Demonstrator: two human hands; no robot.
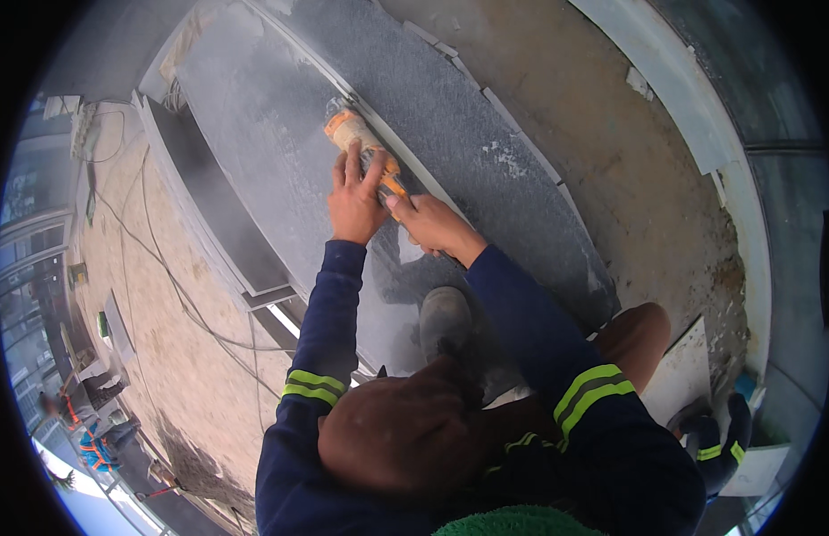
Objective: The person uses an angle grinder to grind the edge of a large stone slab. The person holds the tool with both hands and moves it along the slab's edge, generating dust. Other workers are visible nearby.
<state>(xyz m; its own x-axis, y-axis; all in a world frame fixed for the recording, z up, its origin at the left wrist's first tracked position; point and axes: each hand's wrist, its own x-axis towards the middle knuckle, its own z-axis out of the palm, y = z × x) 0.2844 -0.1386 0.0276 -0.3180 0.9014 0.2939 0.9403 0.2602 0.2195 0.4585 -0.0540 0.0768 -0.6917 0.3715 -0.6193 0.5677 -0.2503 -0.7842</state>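
An orange power tool (347, 127), dusty and apparently a grinder, lies along a pale straight strip (414, 170) on a large dark grey slab (521, 205). My left hand (356, 196) is closed round the tool's body, fingers over its top. Just behind it, my right hand (437, 223) grips the tool's rear part, thumb on top. The tool's front end meets the strip; its working edge is too small to make out. Pale dust coats the slab and hazes the air to the left. My boot (444, 317) rests on the slab below my hands.
A dark trough (204, 192) runs left of the slab, with cables (191, 313) beyond on a dirty floor. A worker in a harness (97, 447) is at far left; someone's dark sleeves (727, 447) show at lower right. A curved pale ledge (664, 80) borders the right.
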